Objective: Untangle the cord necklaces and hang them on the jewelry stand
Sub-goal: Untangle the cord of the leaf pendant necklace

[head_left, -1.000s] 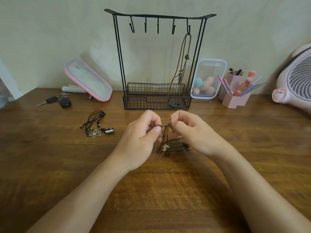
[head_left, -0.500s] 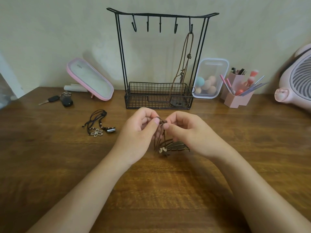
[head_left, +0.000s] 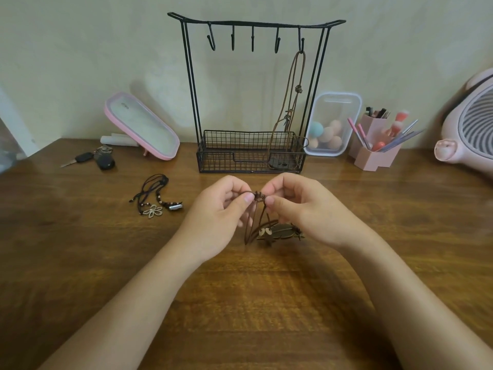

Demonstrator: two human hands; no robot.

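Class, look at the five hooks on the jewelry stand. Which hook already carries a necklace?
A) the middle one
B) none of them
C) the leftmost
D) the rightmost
D: the light brown necklace hangs from the rightmost hook of the jewelry stand, and the other four hooks are bare.

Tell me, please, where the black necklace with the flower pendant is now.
In the head view, the black necklace lies on the table left of centre, in front of the keys and left of the left hand, touching neither.
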